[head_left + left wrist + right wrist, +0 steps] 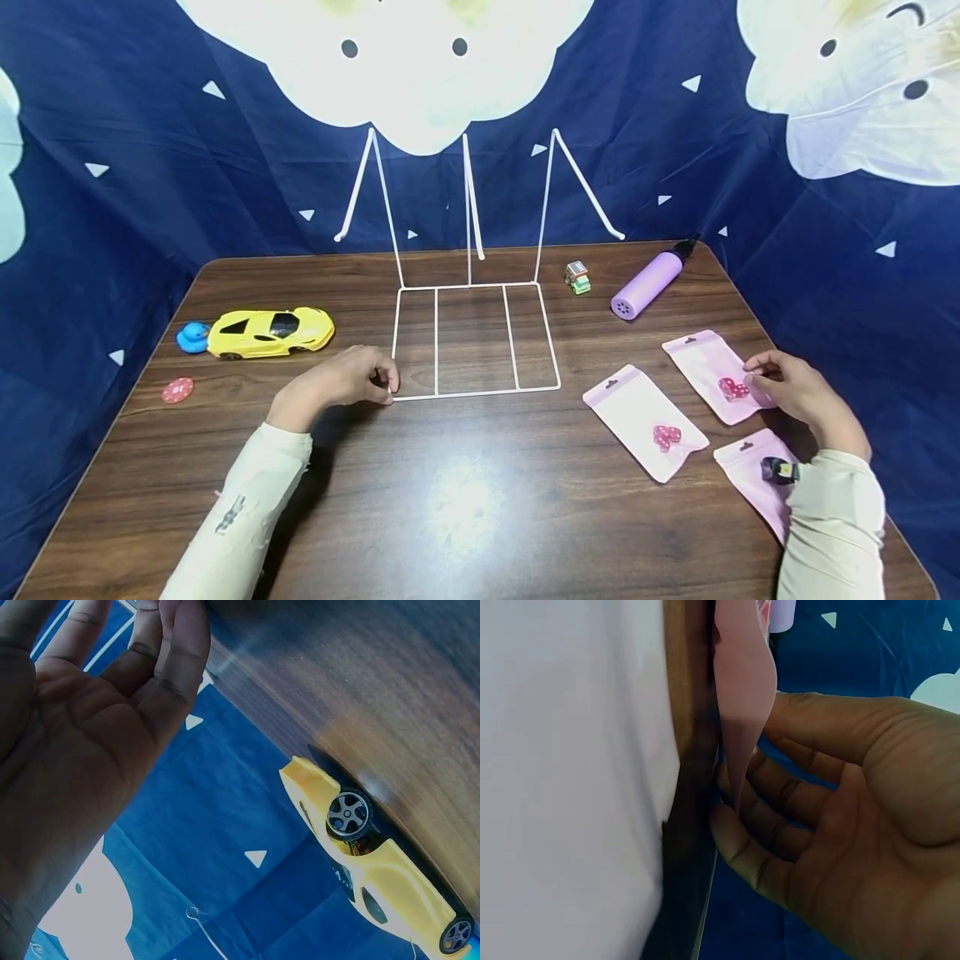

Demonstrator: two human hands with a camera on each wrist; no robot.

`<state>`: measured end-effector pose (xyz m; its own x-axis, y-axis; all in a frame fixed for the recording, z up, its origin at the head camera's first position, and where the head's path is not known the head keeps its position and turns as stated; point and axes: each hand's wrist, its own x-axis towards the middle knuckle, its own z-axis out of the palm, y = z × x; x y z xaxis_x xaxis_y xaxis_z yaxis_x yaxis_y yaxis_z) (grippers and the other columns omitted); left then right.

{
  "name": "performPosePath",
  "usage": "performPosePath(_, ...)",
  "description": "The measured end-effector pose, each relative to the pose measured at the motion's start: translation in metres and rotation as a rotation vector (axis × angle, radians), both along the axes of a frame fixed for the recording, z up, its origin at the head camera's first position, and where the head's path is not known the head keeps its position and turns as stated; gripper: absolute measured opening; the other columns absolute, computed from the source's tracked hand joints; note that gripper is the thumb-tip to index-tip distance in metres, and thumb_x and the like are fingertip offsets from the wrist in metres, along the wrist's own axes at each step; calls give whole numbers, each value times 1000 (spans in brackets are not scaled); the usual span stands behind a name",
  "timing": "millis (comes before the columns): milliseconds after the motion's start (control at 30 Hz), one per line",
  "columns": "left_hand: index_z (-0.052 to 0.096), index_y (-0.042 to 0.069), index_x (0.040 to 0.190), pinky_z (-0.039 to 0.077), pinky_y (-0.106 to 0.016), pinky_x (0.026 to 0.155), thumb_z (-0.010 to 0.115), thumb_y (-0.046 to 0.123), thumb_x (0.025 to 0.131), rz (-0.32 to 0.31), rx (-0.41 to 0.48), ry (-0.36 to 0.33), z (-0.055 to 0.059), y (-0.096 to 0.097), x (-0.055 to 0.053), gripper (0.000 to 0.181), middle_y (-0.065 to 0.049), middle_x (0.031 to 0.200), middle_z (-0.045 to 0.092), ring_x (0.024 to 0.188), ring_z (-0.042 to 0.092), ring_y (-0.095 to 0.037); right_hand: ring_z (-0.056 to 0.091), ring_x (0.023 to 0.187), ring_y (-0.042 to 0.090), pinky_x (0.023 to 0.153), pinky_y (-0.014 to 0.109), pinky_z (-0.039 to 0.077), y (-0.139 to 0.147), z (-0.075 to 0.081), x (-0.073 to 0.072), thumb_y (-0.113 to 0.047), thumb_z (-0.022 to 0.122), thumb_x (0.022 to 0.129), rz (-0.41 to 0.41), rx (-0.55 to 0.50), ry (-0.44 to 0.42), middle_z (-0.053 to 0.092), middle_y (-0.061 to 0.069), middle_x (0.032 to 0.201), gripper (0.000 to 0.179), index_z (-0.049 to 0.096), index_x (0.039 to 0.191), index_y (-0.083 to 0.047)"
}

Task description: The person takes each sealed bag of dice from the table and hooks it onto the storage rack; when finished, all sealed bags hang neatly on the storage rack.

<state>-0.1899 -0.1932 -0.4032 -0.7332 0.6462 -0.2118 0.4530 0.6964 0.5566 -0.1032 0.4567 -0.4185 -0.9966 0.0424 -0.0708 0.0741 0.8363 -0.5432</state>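
Note:
My left hand (pixel 348 377) is at the near left corner of a white wire rack (pixel 475 392), its thumb and fingertips pinching the frame. In the left wrist view the palm (pixel 97 727) shows, with the curled fingertips cut off at the top. On the right, my right hand (pixel 806 396) holds the edge of a pink zip pouch (pixel 701 354) with red dice showing in its window. The right wrist view shows this pouch (pixel 742 682) on edge between thumb and fingers.
Two more pink pouches (pixel 626 404) (pixel 757 471) lie near the right forearm. A purple hand pump (pixel 648 283) and a small toy truck (pixel 577 277) are behind. Left are a yellow toy car (pixel 262 333), a blue rubber duck (pixel 192 337) and a red poker chip (pixel 177 390).

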Motion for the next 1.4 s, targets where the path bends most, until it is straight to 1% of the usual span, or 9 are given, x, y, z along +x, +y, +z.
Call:
performPosePath(133,72,14,82,47,-33,75,87,3,86,2,-5,-3,0,0,0,18,6,81,63,79,55,-12,54,89,17,72,21,38,-1,2,0,1,61,101,-15,-2,-60,66,23,103,21,62,117,15)
performPosePath(267,73,14,83,47,-33,75,87,3,86,0,-4,-1,0,0,0,18,5,81,64,79,55,-12,54,91,26,73,25,37,-2,3,-1,0,59,102,-18,17,-77,66,24,102,20,63,116,14)
performPosePath(433,73,14,83,47,-33,75,87,3,86,0,-1,0,0,0,0,18,5,81,64,79,55,-12,53,91,27,72,25,37,-3,4,-2,0,58,102,-17,14,-84,65,23,100,19,64,114,15)
performPosePath(600,73,14,83,46,-33,75,87,3,86,2,-14,-8,-2,-1,0,18,6,82,63,79,55,-12,52,91,28,71,25,37,-5,3,-1,0,57,103,-38,-2,-104,64,21,99,20,64,115,15)
performPosePath(700,73,14,83,46,-33,74,87,4,86,-1,-20,-7,-1,-2,1,18,6,82,63,79,54,-12,52,91,30,71,28,38,-5,3,-1,1,58,103,-50,-8,-119,63,21,98,20,64,115,15)
performPosePath(833,73,14,83,47,-33,75,87,3,86,1,-20,-3,-1,-2,0,18,5,81,63,79,55,-12,53,95,38,77,36,39,-4,4,-2,0,57,103,-61,3,-132,64,28,104,22,63,117,16)
performPosePath(933,73,15,83,47,-34,76,87,3,85,5,-21,2,0,0,-1,19,5,81,63,80,55,-13,53,97,41,78,39,39,-3,5,-2,0,56,102,-75,16,-128,64,30,107,23,64,118,15)
performPosePath(1133,72,14,82,47,-34,75,87,2,84,-5,-9,7,1,-1,0,20,5,80,62,79,55,-12,53,93,36,74,34,38,-3,6,-1,0,57,102,-96,15,-114,65,26,102,24,65,118,15)
performPosePath(1400,71,15,81,47,-33,76,87,2,84,-10,5,9,0,-1,0,21,6,81,63,79,55,-12,53,96,38,76,34,37,-3,7,0,-1,58,99,-87,16,-105,65,30,108,26,66,119,15)
